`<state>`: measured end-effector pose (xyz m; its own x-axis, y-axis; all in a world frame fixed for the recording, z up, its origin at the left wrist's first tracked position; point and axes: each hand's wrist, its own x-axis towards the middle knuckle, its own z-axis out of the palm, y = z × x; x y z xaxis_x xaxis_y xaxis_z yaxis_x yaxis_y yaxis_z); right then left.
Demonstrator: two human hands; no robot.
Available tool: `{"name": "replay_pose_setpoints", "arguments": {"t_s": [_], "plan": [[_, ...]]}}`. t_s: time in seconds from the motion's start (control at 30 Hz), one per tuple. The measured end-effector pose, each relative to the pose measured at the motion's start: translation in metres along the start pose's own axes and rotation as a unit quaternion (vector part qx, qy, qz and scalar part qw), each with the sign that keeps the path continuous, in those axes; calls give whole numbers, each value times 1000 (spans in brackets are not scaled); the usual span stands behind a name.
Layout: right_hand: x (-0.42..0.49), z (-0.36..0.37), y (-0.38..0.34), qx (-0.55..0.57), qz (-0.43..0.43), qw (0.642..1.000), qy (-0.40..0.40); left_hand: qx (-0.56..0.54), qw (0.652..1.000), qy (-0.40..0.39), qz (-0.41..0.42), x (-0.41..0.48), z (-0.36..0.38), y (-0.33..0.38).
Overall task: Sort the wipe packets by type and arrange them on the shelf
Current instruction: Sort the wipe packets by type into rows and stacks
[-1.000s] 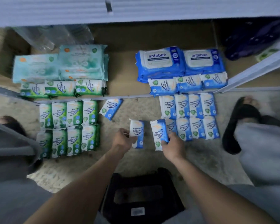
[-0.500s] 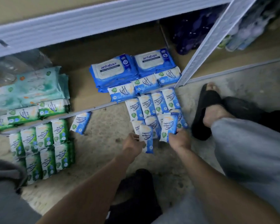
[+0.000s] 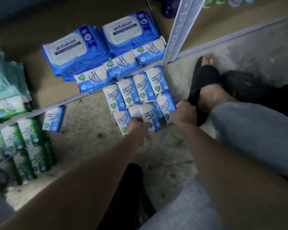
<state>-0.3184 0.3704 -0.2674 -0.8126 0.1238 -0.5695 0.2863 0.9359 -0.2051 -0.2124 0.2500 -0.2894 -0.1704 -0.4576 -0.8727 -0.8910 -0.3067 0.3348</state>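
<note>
Gripping blue packets [image 3: 149, 114], seemingly: left hand [image 3: 136, 127], right hand [image 3: 184, 113].

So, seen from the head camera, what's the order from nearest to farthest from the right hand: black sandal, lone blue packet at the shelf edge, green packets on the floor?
From the right hand:
1. black sandal, just beside it on the right.
2. lone blue packet, left, by the shelf edge.
3. green packets, far left.
</note>
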Motion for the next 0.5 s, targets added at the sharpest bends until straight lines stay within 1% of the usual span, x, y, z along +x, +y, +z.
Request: {"name": "replay_pose_setpoints", "arguments": {"t_s": [0.07, 0.13, 0.3, 0.5], "plan": [[4, 5, 1, -12, -17, 999, 34, 6, 1000, 15, 1, 3, 8, 5], [10, 8, 1, -21, -29, 998, 46, 18, 999, 37, 6, 7, 16, 10], [25, 10, 7, -8, -37, 999, 35, 16, 996, 85, 4, 15, 26, 15], [27, 9, 16, 37, -62, 997, 21, 53, 992, 100, 52, 13, 27, 14]]}}
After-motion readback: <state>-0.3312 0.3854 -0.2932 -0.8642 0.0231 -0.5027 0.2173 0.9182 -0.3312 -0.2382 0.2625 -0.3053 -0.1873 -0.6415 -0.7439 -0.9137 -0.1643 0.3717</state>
